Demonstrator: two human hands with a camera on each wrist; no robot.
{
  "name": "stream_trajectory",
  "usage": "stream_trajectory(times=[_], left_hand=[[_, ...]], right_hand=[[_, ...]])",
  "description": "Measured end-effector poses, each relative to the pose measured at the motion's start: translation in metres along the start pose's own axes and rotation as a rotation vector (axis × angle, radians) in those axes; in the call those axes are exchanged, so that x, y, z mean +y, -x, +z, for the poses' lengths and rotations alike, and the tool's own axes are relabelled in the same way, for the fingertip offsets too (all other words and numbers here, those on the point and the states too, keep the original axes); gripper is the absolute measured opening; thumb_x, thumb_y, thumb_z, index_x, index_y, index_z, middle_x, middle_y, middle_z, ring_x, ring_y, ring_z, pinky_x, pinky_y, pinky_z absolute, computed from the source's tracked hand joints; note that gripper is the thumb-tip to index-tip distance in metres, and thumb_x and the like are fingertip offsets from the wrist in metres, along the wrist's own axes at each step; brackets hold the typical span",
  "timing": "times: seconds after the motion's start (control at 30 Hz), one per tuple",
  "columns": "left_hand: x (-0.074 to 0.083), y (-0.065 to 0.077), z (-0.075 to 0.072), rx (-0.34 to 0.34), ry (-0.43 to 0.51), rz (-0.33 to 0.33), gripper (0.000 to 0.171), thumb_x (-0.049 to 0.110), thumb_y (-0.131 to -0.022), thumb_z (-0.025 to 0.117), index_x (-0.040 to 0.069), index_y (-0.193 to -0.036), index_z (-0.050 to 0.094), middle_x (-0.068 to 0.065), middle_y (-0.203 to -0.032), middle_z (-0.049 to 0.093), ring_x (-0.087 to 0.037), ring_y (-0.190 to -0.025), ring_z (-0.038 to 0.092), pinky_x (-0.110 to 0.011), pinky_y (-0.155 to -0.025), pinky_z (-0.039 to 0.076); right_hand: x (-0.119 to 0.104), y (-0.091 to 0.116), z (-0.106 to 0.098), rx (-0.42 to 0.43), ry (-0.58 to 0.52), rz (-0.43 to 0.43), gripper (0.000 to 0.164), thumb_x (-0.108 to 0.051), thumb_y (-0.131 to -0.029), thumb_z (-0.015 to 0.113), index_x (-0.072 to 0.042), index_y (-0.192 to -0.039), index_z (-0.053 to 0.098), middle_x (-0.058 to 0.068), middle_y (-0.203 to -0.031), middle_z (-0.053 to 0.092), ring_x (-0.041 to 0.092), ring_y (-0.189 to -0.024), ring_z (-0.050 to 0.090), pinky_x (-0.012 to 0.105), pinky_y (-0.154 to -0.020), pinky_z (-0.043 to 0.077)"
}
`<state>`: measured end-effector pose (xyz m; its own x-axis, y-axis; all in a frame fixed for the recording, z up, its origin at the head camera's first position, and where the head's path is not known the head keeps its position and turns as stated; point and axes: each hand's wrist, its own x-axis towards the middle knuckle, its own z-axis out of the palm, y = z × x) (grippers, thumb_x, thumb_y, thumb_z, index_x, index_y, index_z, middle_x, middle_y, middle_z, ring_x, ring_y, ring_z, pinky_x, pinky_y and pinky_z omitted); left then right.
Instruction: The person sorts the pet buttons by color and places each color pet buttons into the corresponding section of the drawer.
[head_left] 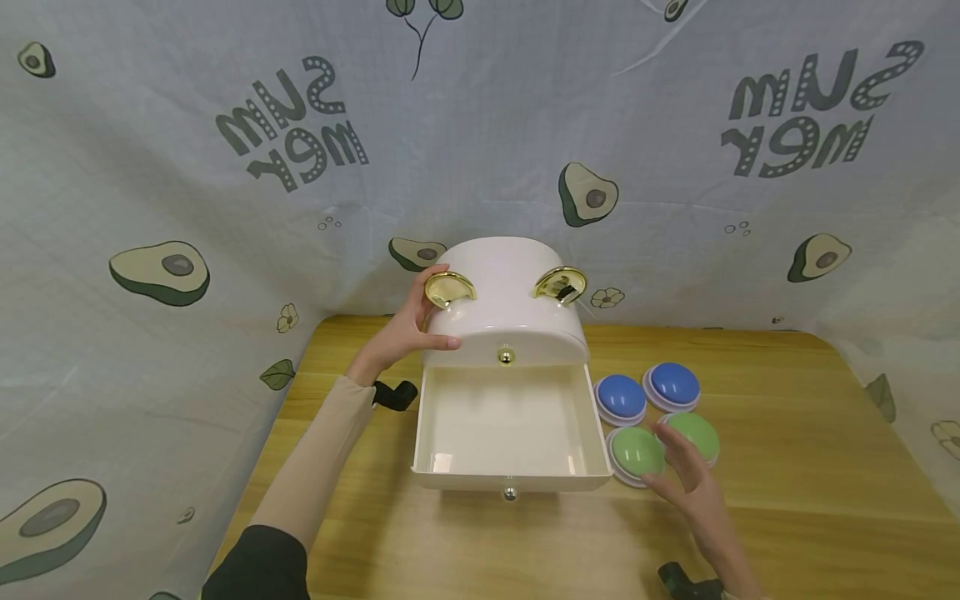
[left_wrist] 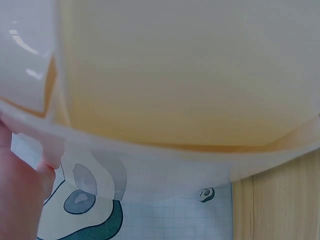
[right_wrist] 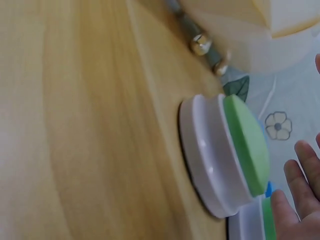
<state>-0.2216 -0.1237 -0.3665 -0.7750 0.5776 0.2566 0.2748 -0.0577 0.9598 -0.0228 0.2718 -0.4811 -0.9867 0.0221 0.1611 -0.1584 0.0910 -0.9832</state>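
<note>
A glossy white storage box with two gold ears stands at the back of the wooden table. Its lower drawer is pulled out towards me and holds nothing. My left hand grips the box's left side, thumb on the front and fingers behind the left gold ear. To the right of the drawer, my right hand hovers with fingers spread beside the near green push button. Its fingertips partly cover the other green button. In the right wrist view, its fingers look extended.
Two blue push buttons with white bases lie behind the green ones. A small gold knob marks the closed upper drawer. A pale cloth printed with avocados hangs behind the wooden table.
</note>
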Motion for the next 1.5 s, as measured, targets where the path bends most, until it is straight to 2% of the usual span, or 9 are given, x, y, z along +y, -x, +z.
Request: stream_trajectory(times=[0.53,0.6,0.8,1.0,1.07,1.13,1.2,1.27,1.5], left_hand=[[-0.001,0.000,0.000,0.002,-0.012,0.021,0.103,-0.009,-0.072,0.076,0.020,-0.147,0.011,-0.007,-0.148,0.021,-0.015,-0.137,0.023,-0.044,-0.110,0.019],[-0.001,0.000,0.000,0.000,-0.012,0.022,0.103,-0.008,-0.073,0.076,0.020,-0.147,0.010,-0.007,-0.148,0.021,-0.015,-0.137,0.023,-0.044,-0.110,0.019],[-0.001,0.000,-0.001,0.002,-0.015,0.015,0.104,-0.007,-0.073,0.077,0.022,-0.147,0.010,-0.006,-0.150,0.019,-0.014,-0.138,0.023,-0.045,-0.110,0.020],[-0.001,0.000,-0.001,0.004,-0.026,0.021,0.103,-0.006,-0.073,0.077,0.022,-0.147,0.011,-0.005,-0.151,0.016,-0.015,-0.138,0.022,-0.046,-0.110,0.019],[-0.002,0.000,-0.001,0.005,-0.027,0.022,0.103,-0.004,-0.073,0.078,0.022,-0.147,0.011,-0.005,-0.151,0.016,-0.015,-0.138,0.022,-0.046,-0.110,0.019],[-0.002,0.000,-0.002,0.004,-0.022,0.025,0.103,-0.003,-0.074,0.079,0.022,-0.147,0.011,-0.005,-0.151,0.016,-0.015,-0.138,0.022,-0.046,-0.110,0.019],[-0.003,0.000,-0.001,-0.001,-0.018,0.023,0.103,-0.001,-0.074,0.079,0.022,-0.147,0.011,-0.005,-0.151,0.016,-0.016,-0.138,0.022,-0.047,-0.110,0.018],[-0.003,-0.001,-0.001,-0.005,-0.017,0.018,0.103,-0.002,-0.074,0.079,0.023,-0.147,0.011,-0.005,-0.151,0.017,-0.016,-0.138,0.022,-0.047,-0.110,0.019],[-0.004,0.000,-0.002,0.002,-0.032,0.012,0.104,-0.008,-0.073,0.076,0.023,-0.147,0.010,-0.004,-0.151,0.016,-0.015,-0.139,0.021,-0.046,-0.110,0.018]], right_hand=[[0.020,0.000,-0.004,0.023,0.111,-0.015,0.070,0.014,-0.083,0.062,0.006,-0.144,0.029,-0.014,-0.142,0.040,-0.009,-0.125,0.035,0.010,-0.100,0.026],[0.023,-0.001,-0.004,0.016,0.123,-0.020,0.071,0.014,-0.082,0.062,0.009,-0.144,0.027,-0.007,-0.146,0.038,-0.010,-0.126,0.033,0.010,-0.101,0.025],[0.025,-0.005,-0.003,-0.005,0.206,-0.002,0.077,0.010,-0.081,0.066,0.011,-0.144,0.023,0.032,-0.148,0.022,-0.013,-0.126,0.025,0.006,-0.100,0.020],[0.029,-0.008,-0.003,-0.007,0.291,0.026,0.085,0.005,-0.077,0.073,0.007,-0.146,0.023,0.034,-0.146,0.022,-0.008,-0.130,0.019,0.003,-0.098,0.015],[0.030,-0.009,-0.002,-0.006,0.317,0.053,0.087,0.003,-0.077,0.074,0.005,-0.147,0.023,0.033,-0.147,0.022,0.006,-0.137,0.018,0.013,-0.106,0.013],[0.031,-0.010,-0.002,-0.006,0.310,0.101,0.089,0.001,-0.077,0.074,0.003,-0.148,0.022,0.031,-0.149,0.019,0.023,-0.140,0.014,0.030,-0.112,0.008],[0.031,-0.010,-0.001,-0.004,0.291,0.145,0.091,0.001,-0.076,0.074,0.002,-0.149,0.020,0.030,-0.150,0.016,0.040,-0.138,0.010,0.048,-0.112,0.003],[0.032,-0.010,-0.001,0.006,0.285,0.178,0.093,0.001,-0.076,0.075,0.001,-0.150,0.019,0.030,-0.151,0.015,0.045,-0.137,0.008,0.060,-0.107,0.000],[0.033,-0.011,0.001,0.031,0.355,0.200,0.094,-0.002,-0.074,0.079,0.000,-0.149,0.022,0.030,-0.150,0.020,0.053,-0.135,0.013,0.068,-0.103,0.008]])
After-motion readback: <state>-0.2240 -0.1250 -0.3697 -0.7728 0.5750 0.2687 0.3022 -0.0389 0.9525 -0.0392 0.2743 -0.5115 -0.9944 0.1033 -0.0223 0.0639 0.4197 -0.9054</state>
